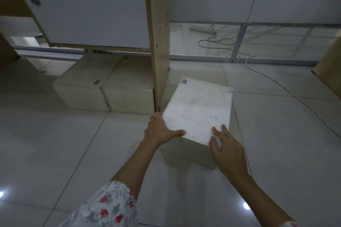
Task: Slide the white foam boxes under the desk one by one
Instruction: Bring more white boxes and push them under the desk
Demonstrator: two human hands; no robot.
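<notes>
A white foam box (200,108) stands on the tiled floor just right of the desk's wooden side panel (158,46), its far end pointing under the desk. My left hand (160,131) presses its near left corner, thumb on the lid, fingers along the side. My right hand (227,149) rests over the near right corner, fingertips on the lid. Two more white foam boxes (103,86) sit side by side under the desk, left of the panel.
A white power strip (203,30) with a looping cable (215,42) lies on the floor at the back right. A metal frame (238,42) runs along the wall base. Another wooden panel (330,64) stands at the far right.
</notes>
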